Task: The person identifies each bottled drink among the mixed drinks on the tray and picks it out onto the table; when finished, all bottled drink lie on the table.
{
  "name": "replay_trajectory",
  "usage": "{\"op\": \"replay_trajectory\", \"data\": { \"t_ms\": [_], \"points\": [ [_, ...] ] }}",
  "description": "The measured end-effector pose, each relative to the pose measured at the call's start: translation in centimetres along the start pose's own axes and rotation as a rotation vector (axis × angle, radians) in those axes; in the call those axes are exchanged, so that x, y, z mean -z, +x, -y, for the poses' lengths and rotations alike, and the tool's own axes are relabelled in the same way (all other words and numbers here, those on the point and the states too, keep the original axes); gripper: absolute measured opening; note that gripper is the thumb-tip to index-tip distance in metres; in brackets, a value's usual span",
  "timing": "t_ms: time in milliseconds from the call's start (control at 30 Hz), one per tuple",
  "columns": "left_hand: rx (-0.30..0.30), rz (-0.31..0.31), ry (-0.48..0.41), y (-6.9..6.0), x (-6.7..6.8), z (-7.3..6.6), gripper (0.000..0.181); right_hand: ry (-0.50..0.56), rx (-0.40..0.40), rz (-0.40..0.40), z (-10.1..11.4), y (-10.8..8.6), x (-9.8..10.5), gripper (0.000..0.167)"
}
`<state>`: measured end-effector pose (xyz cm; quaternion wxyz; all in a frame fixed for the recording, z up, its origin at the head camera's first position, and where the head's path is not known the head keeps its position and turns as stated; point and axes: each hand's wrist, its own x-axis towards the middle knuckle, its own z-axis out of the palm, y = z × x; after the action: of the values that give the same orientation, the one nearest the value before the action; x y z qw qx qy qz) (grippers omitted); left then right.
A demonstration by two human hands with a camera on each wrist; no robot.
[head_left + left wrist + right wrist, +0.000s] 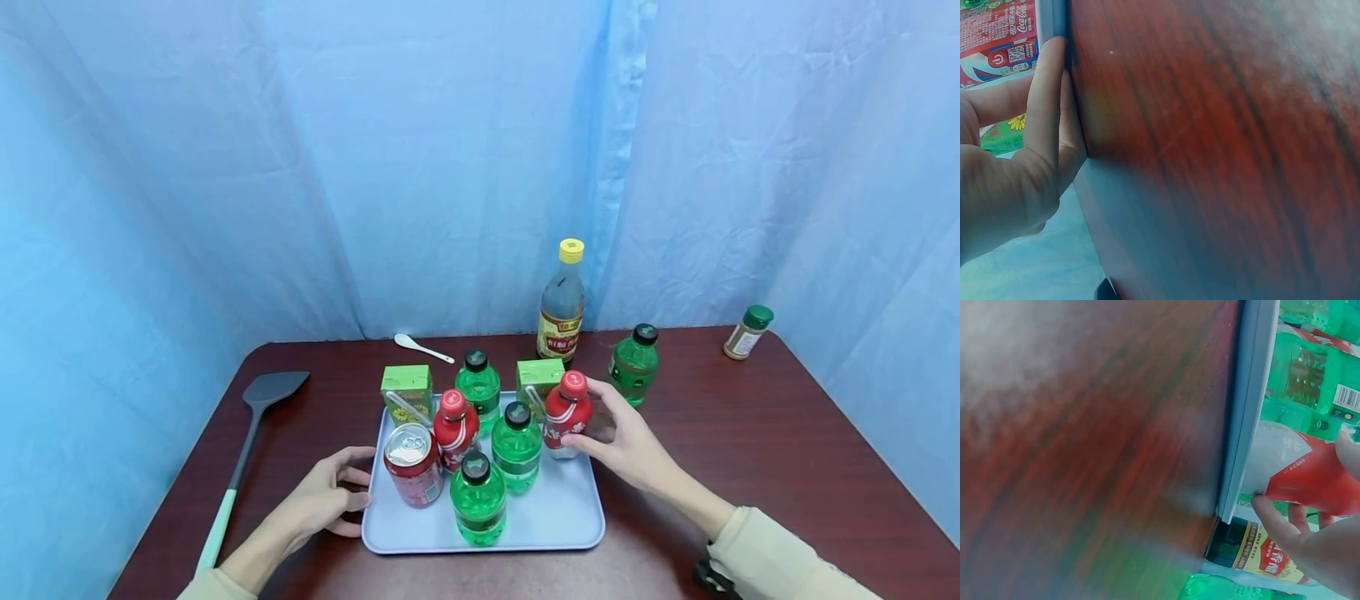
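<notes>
My right hand (628, 439) grips a small red-wrapped bottle (567, 414) by its sides, thumb in front, over the right part of a pale tray (555, 517). In the right wrist view the clear lower end of that bottle is by the tray rim (1250, 400). My left hand (326, 493) rests its fingertips against the tray's left edge, beside a red cola can (415, 471). Also on the tray stand another red bottle (454, 433), three green bottles with black caps, the front one (478, 504) nearest me, and two green drink cartons, left (408, 392) and right (536, 379).
Behind the tray stands a tall yellow-capped bottle (561, 312), with a green bottle (634, 362) to its right. A spice jar (747, 332) is at the far right. A white spoon (420, 346) lies at the back, and a spatula (251, 442) on the left.
</notes>
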<state>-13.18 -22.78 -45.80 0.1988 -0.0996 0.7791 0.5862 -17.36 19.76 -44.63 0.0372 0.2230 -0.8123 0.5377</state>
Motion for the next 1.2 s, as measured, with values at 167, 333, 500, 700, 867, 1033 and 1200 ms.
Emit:
{"op": "replay_trajectory", "data": {
  "t_ms": [167, 333, 500, 700, 867, 1033, 1200],
  "points": [
    [0.006, 0.003, -0.003, -0.1, 0.1, 0.0, 0.068, 0.009, -0.003, 0.008, 0.0, 0.1, -0.1, 0.081],
    [0.007, 0.001, -0.005, 0.0, 0.1, 0.1, 0.068, 0.006, -0.008, 0.008, 0.0, 0.1, 0.0, 0.081],
    [0.001, 0.002, -0.004, 0.0, 0.1, 0.2, 0.068, 0.005, -0.008, 0.004, -0.2, 0.1, 0.1, 0.080],
    [-0.002, 0.005, -0.004, 0.0, 0.0, 0.0, 0.069, 0.002, -0.006, -0.021, -0.5, 0.0, 0.2, 0.079],
    [-0.001, 0.001, -0.002, 0.0, 0.0, 0.0, 0.068, -0.007, 0.000, -0.033, -0.5, 0.0, 0.3, 0.078],
    [0.002, -0.006, 0.002, 0.0, 0.0, 0.0, 0.068, -0.013, 0.006, -0.062, 0.2, 0.0, 0.9, 0.079],
    [0.010, -0.013, 0.004, 0.2, -0.1, 0.1, 0.068, -0.042, 0.007, -0.092, 1.2, -0.1, 2.1, 0.079]
  ]
}}
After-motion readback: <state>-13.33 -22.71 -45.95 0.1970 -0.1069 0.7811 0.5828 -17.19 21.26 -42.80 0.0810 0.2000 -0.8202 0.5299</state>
